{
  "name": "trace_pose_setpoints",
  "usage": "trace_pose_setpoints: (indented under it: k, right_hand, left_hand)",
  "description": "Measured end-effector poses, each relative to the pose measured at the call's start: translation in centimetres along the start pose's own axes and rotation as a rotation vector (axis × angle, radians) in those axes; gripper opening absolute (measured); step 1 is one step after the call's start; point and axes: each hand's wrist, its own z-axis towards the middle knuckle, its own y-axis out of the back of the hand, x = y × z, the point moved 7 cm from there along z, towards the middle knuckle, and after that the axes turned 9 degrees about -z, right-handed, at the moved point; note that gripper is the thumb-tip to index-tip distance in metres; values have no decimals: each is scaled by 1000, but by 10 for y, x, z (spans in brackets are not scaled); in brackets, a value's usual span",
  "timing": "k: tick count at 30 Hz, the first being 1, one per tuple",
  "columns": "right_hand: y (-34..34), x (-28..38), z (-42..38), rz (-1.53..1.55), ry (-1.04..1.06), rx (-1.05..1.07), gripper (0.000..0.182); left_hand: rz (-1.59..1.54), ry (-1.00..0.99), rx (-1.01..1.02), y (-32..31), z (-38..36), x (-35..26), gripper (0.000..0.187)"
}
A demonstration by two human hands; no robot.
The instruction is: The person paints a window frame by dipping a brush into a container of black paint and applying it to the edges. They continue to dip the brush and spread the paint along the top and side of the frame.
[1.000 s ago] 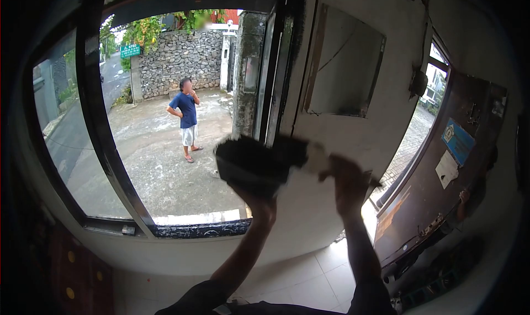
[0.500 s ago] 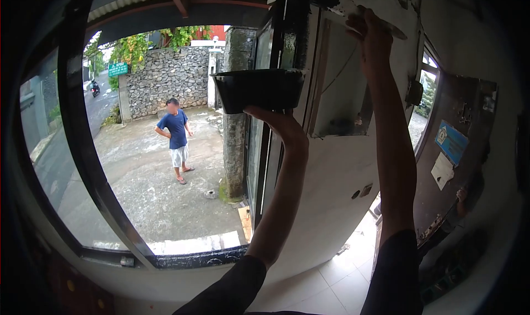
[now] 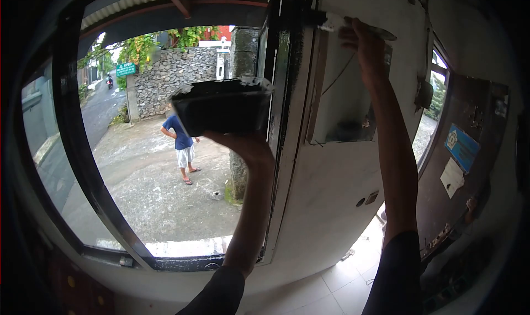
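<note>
A black tub (image 3: 223,108) with dark smears on its rim rests on my left hand (image 3: 240,145), held up from below in front of the window opening. My right hand (image 3: 359,41) is raised higher at the right, its fingers closed round the handle of a paintbrush (image 3: 331,22). The brush's dark bristles point left, close to the black window frame (image 3: 290,55). Whether the bristles touch the frame is hard to tell.
A recessed box (image 3: 345,94) is set in the white wall below my right hand. Further right stands a dark door (image 3: 469,149) with a blue sticker. Outside, a person (image 3: 185,141) in a blue shirt stands on the paving, partly behind the tub.
My left hand and the tub have moved left and down, now covering part of the person outside. My right hand and the brush have shifted slightly left and down. The view has turned slightly.
</note>
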Motion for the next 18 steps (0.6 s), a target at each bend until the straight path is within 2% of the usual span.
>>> trace_pose_setpoints:
  k: [1,2,3,4,6,7,9,10,12,13,15,16,17,18]
  right_hand:
    - [2,-4,-3,-61,1,37,41]
    - [4,-7,-7,-51,-2,47,41]
    - [5,-5,-11,-54,52,68,41]
    - [6,0,-12,-55,110,89,40]
    - [11,3,0,-59,196,110,37]
    - [11,10,9,-72,283,116,33]
    - [11,16,38,0,350,101,31]
    - [11,17,53,-2,373,103,32]
    - [7,15,81,-27,358,103,33]
    - [5,12,86,-14,361,111,33]
    - [1,4,90,-40,309,98,33]
    - [0,1,88,-32,313,105,33]
    - [2,2,77,-77,360,82,34]
    - [6,0,66,-125,404,59,34]
  left_hand:
    - [18,-62,-8,3,-3,-10,74]
    - [86,-136,101,6,-4,-19,74]
    - [12,-150,215,11,-11,-27,84]
    - [20,-163,212,22,-16,-34,84]
    - [500,-362,240,15,-33,-54,122]
    - [875,-524,137,12,-46,-67,121]
    - [133,-221,-11,27,-52,-78,121]
    - [137,-238,-8,29,-58,-84,121]
    - [863,-442,148,13,-78,-99,119]
    - [869,-456,144,21,-86,-106,119]
    - [1359,-612,-39,27,-102,-124,121]
    - [1091,-465,-31,36,-105,-129,125]
    - [1322,-564,-39,46,-113,-138,124]
    - [1316,-570,-27,53,-119,-147,124]
